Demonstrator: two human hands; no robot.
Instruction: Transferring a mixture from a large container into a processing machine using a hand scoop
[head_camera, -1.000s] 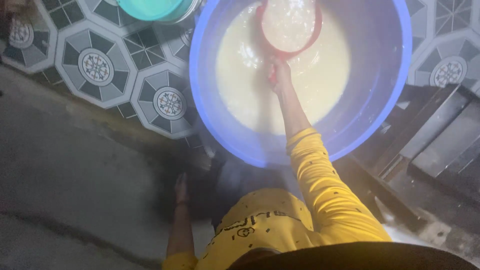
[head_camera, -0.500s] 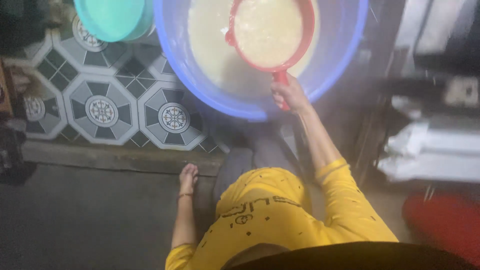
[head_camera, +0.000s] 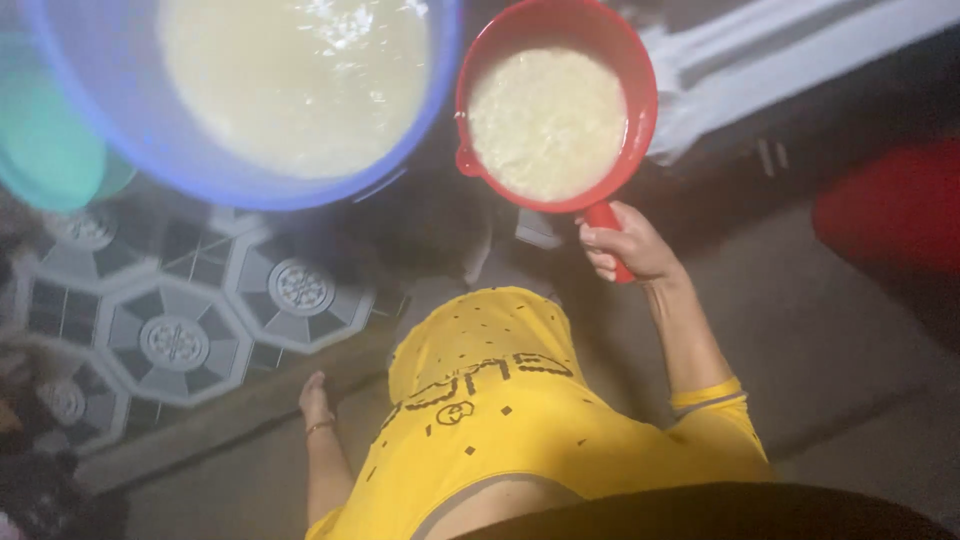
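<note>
Lifted clear of the blue tub (head_camera: 130, 150), the red scoop (head_camera: 556, 110) sits gripped in the right hand (head_camera: 625, 245); left hand (head_camera: 316, 398) hangs loosely open over patterned floor tiles (head_camera: 175, 340) at lower left.

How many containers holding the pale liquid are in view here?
2. The big blue tub sits at upper left on the floor, and the red scoop is beside it at upper centre, held by its handle in the right hand. Others may lie outside the picture.

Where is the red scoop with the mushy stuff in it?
In the head view, the red scoop is at the top, just right of the big blue tub. The right hand holds its handle from below.
</note>
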